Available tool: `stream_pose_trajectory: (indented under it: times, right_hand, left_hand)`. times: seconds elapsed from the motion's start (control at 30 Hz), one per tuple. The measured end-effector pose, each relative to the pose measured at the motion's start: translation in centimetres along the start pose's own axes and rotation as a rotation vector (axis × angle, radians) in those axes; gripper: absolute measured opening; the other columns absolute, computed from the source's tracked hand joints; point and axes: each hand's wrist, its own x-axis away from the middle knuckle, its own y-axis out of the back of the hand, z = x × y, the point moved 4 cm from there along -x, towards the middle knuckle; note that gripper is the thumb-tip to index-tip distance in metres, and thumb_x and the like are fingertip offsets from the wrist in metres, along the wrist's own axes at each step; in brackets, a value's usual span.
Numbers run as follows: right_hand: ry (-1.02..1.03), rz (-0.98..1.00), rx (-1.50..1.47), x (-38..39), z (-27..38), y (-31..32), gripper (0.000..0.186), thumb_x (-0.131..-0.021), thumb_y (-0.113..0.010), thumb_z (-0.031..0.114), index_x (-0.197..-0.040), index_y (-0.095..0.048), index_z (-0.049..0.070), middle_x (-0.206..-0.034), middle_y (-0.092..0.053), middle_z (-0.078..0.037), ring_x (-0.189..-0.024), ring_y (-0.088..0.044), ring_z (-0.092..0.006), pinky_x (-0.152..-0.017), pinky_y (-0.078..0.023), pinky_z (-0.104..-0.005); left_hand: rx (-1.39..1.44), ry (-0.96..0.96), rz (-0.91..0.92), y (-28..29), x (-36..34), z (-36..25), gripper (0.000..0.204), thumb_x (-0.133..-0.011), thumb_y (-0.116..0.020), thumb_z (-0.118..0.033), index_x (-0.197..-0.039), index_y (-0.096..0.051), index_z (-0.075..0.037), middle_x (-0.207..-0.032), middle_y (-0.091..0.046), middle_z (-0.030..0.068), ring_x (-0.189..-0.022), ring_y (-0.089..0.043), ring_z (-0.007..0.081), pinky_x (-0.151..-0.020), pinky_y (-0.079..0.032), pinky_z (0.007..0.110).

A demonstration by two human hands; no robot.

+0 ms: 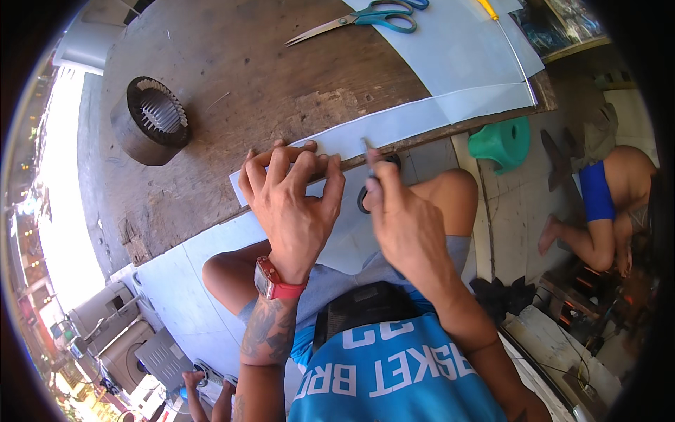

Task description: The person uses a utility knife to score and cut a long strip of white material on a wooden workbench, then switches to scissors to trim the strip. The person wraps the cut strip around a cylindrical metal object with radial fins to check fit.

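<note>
A long white strip of paper-like sheet (pixel 401 126) lies along the near edge of the wooden table. My left hand (pixel 292 200) presses down on its left part, fingers bent, thumb and forefinger close together at the strip. Just to the right, my right hand (pixel 408 214) is closed around what looks like small scissors with black handle loops (pixel 363 200). Their metal tip (pixel 364 143) points at the strip beside my left thumb. Blur and my fingers hide most of this tool, so whether its blades are apart does not show.
On the wooden table (pixel 239 63) are a dark ring-shaped part with inner slots (pixel 151 121), large teal-handled scissors (pixel 351 21), a bigger white sheet (pixel 457 56) and a yellow-handled screwdriver (pixel 517 60). A green plastic stool (pixel 500 143) stands beyond the edge. Another person (pixel 598 204) sits at right.
</note>
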Motion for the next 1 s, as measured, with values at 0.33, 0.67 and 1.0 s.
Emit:
stream_pose_trajectory:
  times: [0.33, 0.67, 1.0]
  right_hand:
    - [0.036, 0.055, 0.004, -0.2, 1.1, 0.7, 0.039, -0.114, -0.058, 0.027, -0.149, -0.050, 0.012, -0.079, -0.075, -0.016, -0.070, -0.076, -0.0396, -0.057, -0.059, -0.0502]
    - [-0.055, 0.173, 0.087, -0.9, 0.1, 1.9, 0.040, -0.117, -0.049, 0.028, -0.152, -0.047, 0.011, -0.082, -0.078, -0.023, -0.071, -0.077, -0.0446, -0.059, -0.062, -0.0540]
    - [-0.118, 0.064, -0.073, 0.2, 1.0, 0.0, 0.044, -0.117, -0.049, 0.026, -0.156, -0.044, 0.008, -0.097, -0.078, -0.029, -0.079, -0.077, -0.0481, -0.066, -0.062, -0.0560]
  left_hand:
    - [0.036, -0.007, 0.009, -0.1, 0.2, 0.5, 0.015, -0.089, -0.085, -0.019, -0.100, -0.081, -0.010, -0.103, -0.075, 0.0062, -0.112, -0.067, 0.0319, -0.117, -0.039, 0.056]
    - [-0.015, -0.078, 0.062, 2.7, 1.7, 3.4, 0.015, -0.097, -0.084, -0.025, -0.107, -0.083, -0.014, -0.134, -0.078, 0.0081, -0.149, -0.057, 0.0333, -0.130, -0.032, 0.057]
    - [-0.023, -0.011, -0.045, 1.9, 1.4, 3.1, 0.016, -0.089, -0.086, -0.024, -0.097, -0.081, -0.011, -0.105, -0.075, 0.0048, -0.124, -0.067, 0.0316, -0.122, -0.035, 0.056]
